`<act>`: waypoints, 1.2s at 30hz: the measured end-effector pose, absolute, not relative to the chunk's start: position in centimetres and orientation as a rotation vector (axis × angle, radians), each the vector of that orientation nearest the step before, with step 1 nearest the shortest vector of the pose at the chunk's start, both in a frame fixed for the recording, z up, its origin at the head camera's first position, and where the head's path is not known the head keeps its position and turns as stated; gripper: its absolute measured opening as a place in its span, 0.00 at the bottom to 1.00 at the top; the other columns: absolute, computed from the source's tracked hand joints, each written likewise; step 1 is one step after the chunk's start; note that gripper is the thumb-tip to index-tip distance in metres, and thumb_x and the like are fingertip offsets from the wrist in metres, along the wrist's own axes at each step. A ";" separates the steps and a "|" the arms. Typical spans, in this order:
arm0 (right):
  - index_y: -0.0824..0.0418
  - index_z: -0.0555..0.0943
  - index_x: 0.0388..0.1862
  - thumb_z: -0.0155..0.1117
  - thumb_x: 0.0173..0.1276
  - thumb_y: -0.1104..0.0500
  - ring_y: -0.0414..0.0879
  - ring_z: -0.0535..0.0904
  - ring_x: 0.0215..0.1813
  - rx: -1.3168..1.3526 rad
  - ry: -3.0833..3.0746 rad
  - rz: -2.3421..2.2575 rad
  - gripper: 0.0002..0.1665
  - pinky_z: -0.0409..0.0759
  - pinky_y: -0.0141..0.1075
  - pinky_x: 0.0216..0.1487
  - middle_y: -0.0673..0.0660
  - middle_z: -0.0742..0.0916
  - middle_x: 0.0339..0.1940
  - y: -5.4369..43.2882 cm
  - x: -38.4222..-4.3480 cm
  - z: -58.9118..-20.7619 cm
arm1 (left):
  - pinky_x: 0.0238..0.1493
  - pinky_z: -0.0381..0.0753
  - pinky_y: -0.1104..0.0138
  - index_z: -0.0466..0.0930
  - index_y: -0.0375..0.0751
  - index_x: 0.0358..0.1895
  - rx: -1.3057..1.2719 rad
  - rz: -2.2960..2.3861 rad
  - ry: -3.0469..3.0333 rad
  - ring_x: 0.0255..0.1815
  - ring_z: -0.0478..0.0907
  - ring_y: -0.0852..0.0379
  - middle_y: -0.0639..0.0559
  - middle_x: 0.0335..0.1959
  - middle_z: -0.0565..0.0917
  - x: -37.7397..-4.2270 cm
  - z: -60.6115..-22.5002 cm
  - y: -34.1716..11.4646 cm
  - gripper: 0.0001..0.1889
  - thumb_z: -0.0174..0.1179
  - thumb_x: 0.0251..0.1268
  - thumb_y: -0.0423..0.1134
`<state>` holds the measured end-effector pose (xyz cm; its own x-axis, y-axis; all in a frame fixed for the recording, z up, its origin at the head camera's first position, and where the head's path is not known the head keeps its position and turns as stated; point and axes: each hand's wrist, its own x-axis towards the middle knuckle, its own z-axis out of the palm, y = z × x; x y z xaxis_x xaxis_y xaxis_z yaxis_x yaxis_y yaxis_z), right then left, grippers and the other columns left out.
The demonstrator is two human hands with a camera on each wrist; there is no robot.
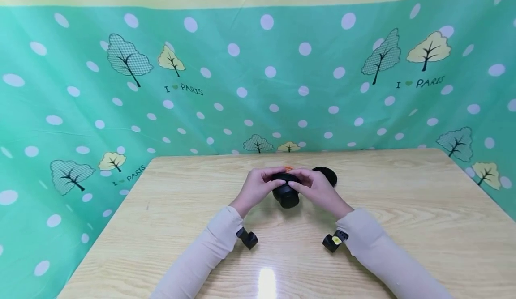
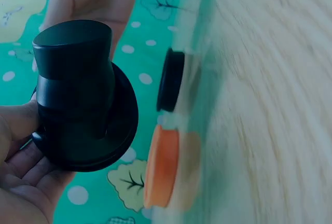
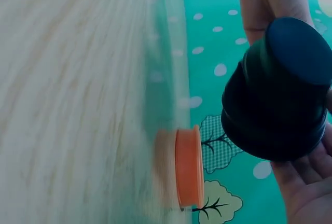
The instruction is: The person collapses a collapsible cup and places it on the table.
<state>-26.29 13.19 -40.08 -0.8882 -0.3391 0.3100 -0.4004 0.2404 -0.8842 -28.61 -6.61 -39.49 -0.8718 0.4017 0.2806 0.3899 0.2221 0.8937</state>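
Both hands hold a black, round, stepped piece (image 1: 286, 196) with a wide rim and a narrower tube-like end, tilted toward me above the table. My left hand (image 1: 257, 187) grips its rim from the left, thumb on the near side and fingers behind. From the right, my right hand (image 1: 316, 189) grips the same rim, thumb tips close together. In the left wrist view the narrow end of the black piece (image 2: 72, 79) stands out from the broad rim. Just behind the hands an orange round lid-like piece (image 1: 288, 168) is mostly hidden.
A black round disc-like piece (image 1: 327, 176) lies on the wooden table (image 1: 193, 191) just right of the right hand. A green polka-dot cloth (image 1: 274, 88) hangs behind the table. Small black cameras are strapped to both wrists.
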 end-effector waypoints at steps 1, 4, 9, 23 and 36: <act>0.69 0.79 0.52 0.61 0.67 0.60 0.41 0.81 0.46 0.751 -2.440 1.759 0.17 0.80 0.29 0.46 0.63 0.84 0.49 13.1 -26.2 -40.1 | 0.53 0.78 0.66 0.80 0.34 0.53 0.804 1.766 2.467 0.54 0.79 0.52 0.44 0.51 0.82 -28.5 -39.4 -6.6 0.18 0.64 0.59 0.32; 0.70 0.80 0.50 0.61 0.68 0.62 0.40 0.81 0.44 0.781 -2.475 1.768 0.16 0.80 0.28 0.43 0.65 0.84 0.47 13.1 -26.2 -40.2 | 0.58 0.75 0.62 0.80 0.33 0.52 0.819 1.753 2.472 0.56 0.77 0.50 0.42 0.51 0.82 -28.4 -39.3 -6.5 0.18 0.65 0.58 0.30; 0.71 0.79 0.50 0.60 0.68 0.62 0.42 0.81 0.46 0.743 -2.502 1.778 0.16 0.79 0.27 0.45 0.65 0.84 0.48 13.4 -26.3 -40.4 | 0.64 0.69 0.59 0.80 0.34 0.54 0.825 1.763 2.413 0.59 0.75 0.50 0.42 0.53 0.81 -28.3 -39.2 -6.7 0.18 0.63 0.60 0.31; 0.81 0.69 0.54 0.51 0.72 0.67 0.36 0.81 0.43 0.596 -2.175 2.263 0.18 0.79 0.27 0.47 0.54 0.82 0.41 13.9 -26.2 -39.8 | 0.51 0.77 0.70 0.71 0.31 0.62 0.791 1.983 2.145 0.50 0.77 0.59 0.37 0.53 0.78 -29.0 -39.3 -7.2 0.21 0.57 0.67 0.33; 0.84 0.67 0.55 0.51 0.71 0.69 0.36 0.81 0.43 0.600 -2.114 2.324 0.20 0.80 0.28 0.46 0.52 0.83 0.41 13.6 -26.4 -39.8 | 0.46 0.80 0.71 0.78 0.28 0.52 0.809 2.041 2.301 0.44 0.78 0.59 0.36 0.47 0.81 -29.0 -39.5 -6.8 0.16 0.62 0.61 0.29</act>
<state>-26.39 13.62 -39.78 -0.9280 -0.2891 0.2351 -0.2068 -0.1254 -0.9703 -28.97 -6.84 -39.47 -0.8699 0.3427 0.3548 0.3931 0.0472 0.9183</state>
